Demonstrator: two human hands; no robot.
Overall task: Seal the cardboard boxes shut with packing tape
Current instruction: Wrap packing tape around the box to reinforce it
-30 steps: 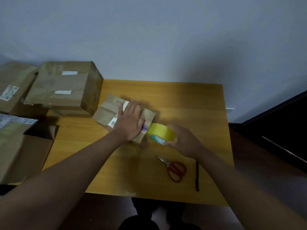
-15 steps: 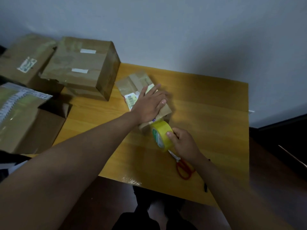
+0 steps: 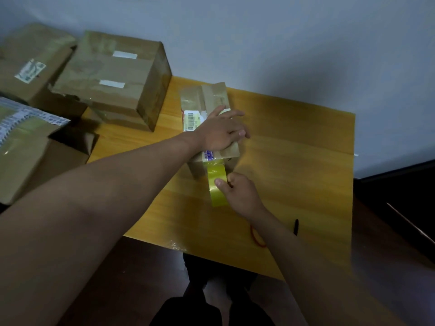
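Note:
A small brown cardboard box (image 3: 204, 100) with a barcode label lies in the middle of the wooden table (image 3: 294, 149). My left hand (image 3: 221, 131) presses flat on its top with straight fingers. The yellow packing tape roll (image 3: 217, 187) stands on edge against the box's near side, a strip of tape running from it up onto the box. My right hand (image 3: 240, 192) grips the roll, thumb on its outer face.
A large taped box (image 3: 113, 78) stands on the table's far left corner. More boxes sit further left (image 3: 30, 64) and an open one at the near left (image 3: 26, 158). Red scissor handles (image 3: 256, 237) and a black pen (image 3: 296, 227) lie near my right forearm.
The small box has turned lengthwise toward me. My right hand has brought the tape roll down against the box's near side, and tape now runs onto the box. The camera has shifted right.

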